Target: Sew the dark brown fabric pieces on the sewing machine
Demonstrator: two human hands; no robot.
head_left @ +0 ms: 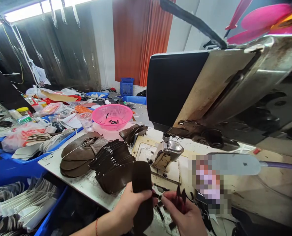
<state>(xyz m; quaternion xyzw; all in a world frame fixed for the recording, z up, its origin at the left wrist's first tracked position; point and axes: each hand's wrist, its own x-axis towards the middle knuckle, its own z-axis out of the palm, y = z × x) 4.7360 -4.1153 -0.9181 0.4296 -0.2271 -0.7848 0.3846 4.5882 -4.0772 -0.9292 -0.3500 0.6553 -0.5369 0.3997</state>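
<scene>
My left hand (126,206) grips a dark brown leather piece (143,183), long with rounded corners, held upright over the sewing machine bed. Close beside it, my right hand (185,213) is closed, thumb and finger pinching a small dark strip (156,194) at the leather piece's right edge. Two dark pointed tips (180,194) stick up from the right hand; their kind is not clear. More short black strips (160,213) lie under the hands. Behind the left hand, a fanned stack of dark brown leather pieces (114,160) rests on the bed.
The sewing machine head (180,88) overhangs on the right, above its metal post (170,149). Round brown leather pieces (74,160) lie left. A pink basket (113,109) holding black strips and a plastic cup (85,123) stand behind. Blue bins (47,226) with stacked pieces are at left.
</scene>
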